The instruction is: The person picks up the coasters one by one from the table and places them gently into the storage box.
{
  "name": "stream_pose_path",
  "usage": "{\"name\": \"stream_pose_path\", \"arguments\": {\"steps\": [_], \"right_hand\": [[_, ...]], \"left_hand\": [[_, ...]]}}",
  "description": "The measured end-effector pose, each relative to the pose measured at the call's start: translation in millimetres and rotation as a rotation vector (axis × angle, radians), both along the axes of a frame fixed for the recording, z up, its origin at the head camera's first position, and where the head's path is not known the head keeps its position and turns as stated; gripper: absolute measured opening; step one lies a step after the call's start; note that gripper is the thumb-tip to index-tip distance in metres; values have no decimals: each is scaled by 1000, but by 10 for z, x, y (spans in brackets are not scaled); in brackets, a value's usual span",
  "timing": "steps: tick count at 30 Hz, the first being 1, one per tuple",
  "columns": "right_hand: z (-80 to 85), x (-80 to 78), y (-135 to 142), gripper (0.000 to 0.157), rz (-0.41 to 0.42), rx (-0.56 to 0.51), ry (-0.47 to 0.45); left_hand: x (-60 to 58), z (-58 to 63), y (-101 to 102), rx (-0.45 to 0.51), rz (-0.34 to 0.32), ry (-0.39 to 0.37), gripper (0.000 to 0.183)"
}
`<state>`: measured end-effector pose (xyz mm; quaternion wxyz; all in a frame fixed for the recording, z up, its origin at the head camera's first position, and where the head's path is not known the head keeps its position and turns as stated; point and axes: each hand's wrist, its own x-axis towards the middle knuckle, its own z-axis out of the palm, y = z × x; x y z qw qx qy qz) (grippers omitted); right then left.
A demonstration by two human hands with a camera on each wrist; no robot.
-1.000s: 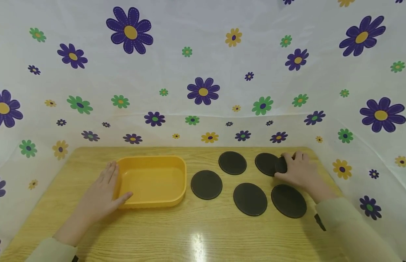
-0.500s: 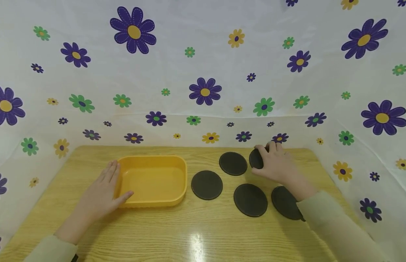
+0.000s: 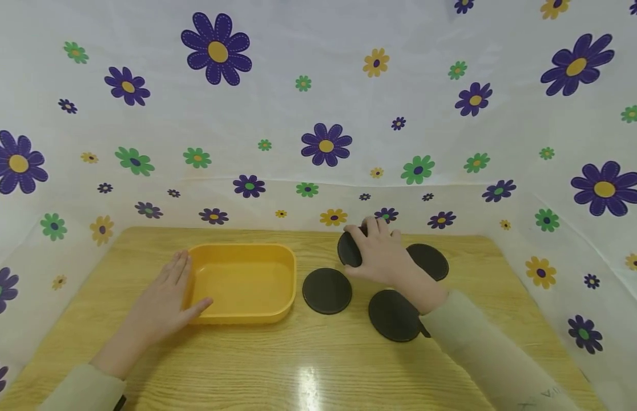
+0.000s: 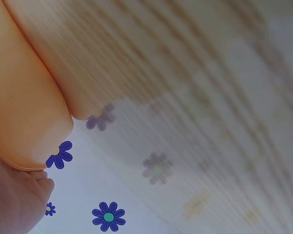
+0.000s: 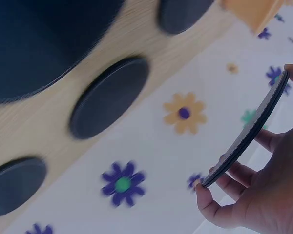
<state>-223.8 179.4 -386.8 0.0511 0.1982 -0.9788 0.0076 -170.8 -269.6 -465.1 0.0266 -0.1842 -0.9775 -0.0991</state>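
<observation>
Nearest, my left hand (image 3: 156,305) lies straight-fingered against the yellow tray's (image 3: 241,317) left end. Beyond, my right hand (image 3: 382,258) pinches a black disc (image 3: 349,249) by opposite edges above the table (image 3: 221,371) (light and stiffish, I'd judge; the rim suits gripping), farther left than a second ago.

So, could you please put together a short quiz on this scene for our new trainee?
1. From the person's viewpoint, on which side of the yellow tray do the black discs on the table lie?
2. True or false: the right hand holds nothing.
3. What does the left hand touch? (a) A black disc (b) The yellow tray (c) The other hand

Key:
1. The right side.
2. False; it grips the held disc by its edge.
3. (b)
</observation>
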Motion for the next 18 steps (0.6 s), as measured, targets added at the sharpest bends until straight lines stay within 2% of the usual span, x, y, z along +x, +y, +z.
{"name": "stream_pose_path", "arguments": {"steps": [7,18], "right_hand": [[8,-17,-488,87,80,3,-17],[-134,-1,-1118,86,230,-54,17]], "left_hand": [[-7,2,7,1,-1,4,103],[-12,5,8,-11,6,6,104]]}}
